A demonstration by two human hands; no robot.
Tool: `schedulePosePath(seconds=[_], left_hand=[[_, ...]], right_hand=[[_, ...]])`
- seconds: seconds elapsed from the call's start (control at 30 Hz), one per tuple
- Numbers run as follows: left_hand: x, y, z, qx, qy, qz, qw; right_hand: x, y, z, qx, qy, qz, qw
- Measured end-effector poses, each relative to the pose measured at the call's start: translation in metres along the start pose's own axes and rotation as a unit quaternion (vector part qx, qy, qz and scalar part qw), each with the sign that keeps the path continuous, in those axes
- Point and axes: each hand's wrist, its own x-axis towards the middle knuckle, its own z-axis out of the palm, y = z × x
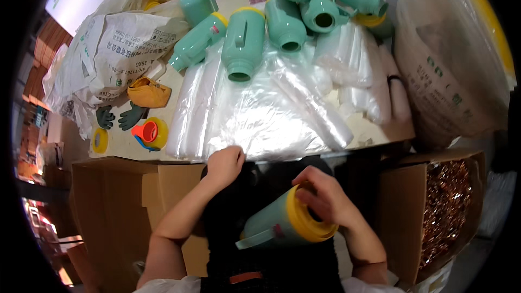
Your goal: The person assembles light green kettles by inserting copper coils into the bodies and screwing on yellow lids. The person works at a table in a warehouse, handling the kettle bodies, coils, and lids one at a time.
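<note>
Over my lap, a pale green jug-shaped flask casing (274, 220) with a handle lies tilted, its yellow-rimmed open end toward the right. My right hand (328, 198) is closed on that yellow rim, with some fingers reaching into the opening. At the table's front edge, my left hand (224, 165) is curled closed against the near edge of a stack of clear plastic bags (255, 116). Whatever its fingers pinch is hidden. Several more green casings, such as one with a raised handle (243, 46), lie or stand behind the bags.
A white woven sack (116, 49) stands at the left, near an orange cloth pouch (148, 92), dark gloves (131, 115) and tape rolls (101, 140). A large sack (445, 70) stands right. Below are an open cardboard box (114, 201) and a box of shiny brown pieces (448, 206).
</note>
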Motion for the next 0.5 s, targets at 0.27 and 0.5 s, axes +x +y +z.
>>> schedulePosePath(seconds=[0.27,0.5], left_hand=[[0.045,0.045,0.015,-0.135,0.198,0.181,0.954],[0.072,0.022,0.016,-0.541,0.097,-0.051,0.834]], right_hand=[[0.023,0.016,0.02,-0.001,0.057,-0.137,0.989],[0.024,0.024,0.016,0.033,0.125,0.119,0.984]])
